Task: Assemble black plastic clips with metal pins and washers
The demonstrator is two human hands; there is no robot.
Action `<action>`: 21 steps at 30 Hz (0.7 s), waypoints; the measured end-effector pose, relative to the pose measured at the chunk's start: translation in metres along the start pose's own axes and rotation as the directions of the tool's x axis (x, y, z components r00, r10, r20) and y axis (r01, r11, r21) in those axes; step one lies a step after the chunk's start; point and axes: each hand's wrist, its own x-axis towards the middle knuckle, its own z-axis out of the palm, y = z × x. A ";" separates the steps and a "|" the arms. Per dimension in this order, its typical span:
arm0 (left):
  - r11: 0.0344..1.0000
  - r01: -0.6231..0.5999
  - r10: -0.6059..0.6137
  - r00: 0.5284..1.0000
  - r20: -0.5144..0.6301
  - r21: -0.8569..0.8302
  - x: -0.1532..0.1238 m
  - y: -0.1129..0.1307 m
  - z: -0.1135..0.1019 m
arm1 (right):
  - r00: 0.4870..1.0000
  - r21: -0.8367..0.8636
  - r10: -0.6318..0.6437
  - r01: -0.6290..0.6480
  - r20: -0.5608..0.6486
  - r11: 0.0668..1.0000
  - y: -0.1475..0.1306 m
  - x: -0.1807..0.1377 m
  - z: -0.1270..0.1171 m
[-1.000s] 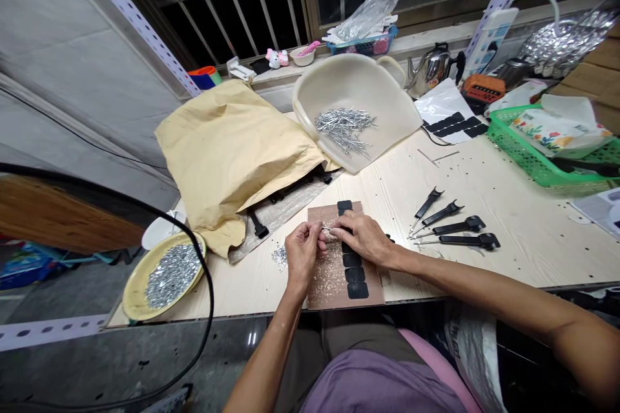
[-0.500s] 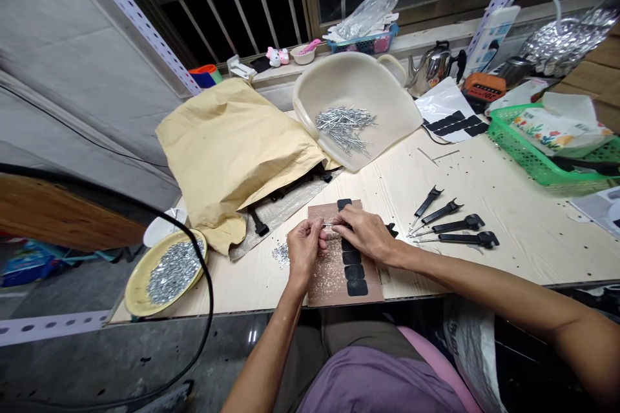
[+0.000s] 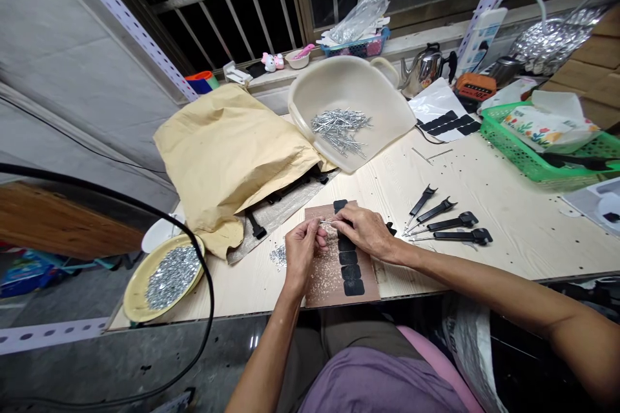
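At lower centre of the frame a thin pin (image 3: 328, 222) was pinched between the left hand (image 3: 300, 251) and the right hand (image 3: 365, 232), both closed on it, above the brown board (image 3: 324, 277); four black-handled pieces (image 3: 450, 224) were laid right of centre, seemingly finished; many loose pins (image 3: 339, 129) were left in the bowl (image 3: 387, 100) at upper centre.

Between left hand (image 3: 299, 251) and right hand (image 3: 365, 232), a thin metal pin (image 3: 325, 222): both ends buried in fingertips, too small to identify. Right hand covers the upper black pads (image 3: 351, 272) on brown board (image 3: 322, 271). Black parts (image 3: 255, 226) run under paper bag (image 3: 227, 148). Green basket (image 3: 513, 151) cut by right edge.
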 end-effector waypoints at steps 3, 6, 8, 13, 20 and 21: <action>0.999 -0.030 0.030 0.999 0.015 0.043 -0.001 0.001 0.000 | 1.000 0.011 0.008 -0.008 0.002 1.000 0.002 -0.001 -0.002; 0.997 -0.020 0.021 1.000 -0.011 0.074 0.000 0.001 0.002 | 1.000 -0.036 -0.012 0.011 -0.022 0.999 0.003 -0.004 -0.002; 0.998 0.010 -0.009 1.000 -0.013 0.065 0.001 -0.001 0.004 | 0.996 -0.125 -0.072 0.065 -0.054 0.990 0.003 -0.006 -0.002; 0.999 0.034 -0.034 0.999 0.000 0.028 0.005 -0.009 0.005 | 0.969 -0.354 -0.228 0.182 -0.092 0.917 0.003 -0.006 0.000; 0.998 0.059 -0.059 0.998 -0.026 -0.025 0.007 -0.008 0.006 | 0.977 -0.335 -0.203 0.170 -0.067 0.927 0.007 -0.008 0.003; 0.998 0.056 -0.057 0.998 -0.030 -0.021 0.007 -0.008 0.006 | 0.981 -0.309 -0.182 0.156 -0.058 0.938 0.007 -0.008 0.002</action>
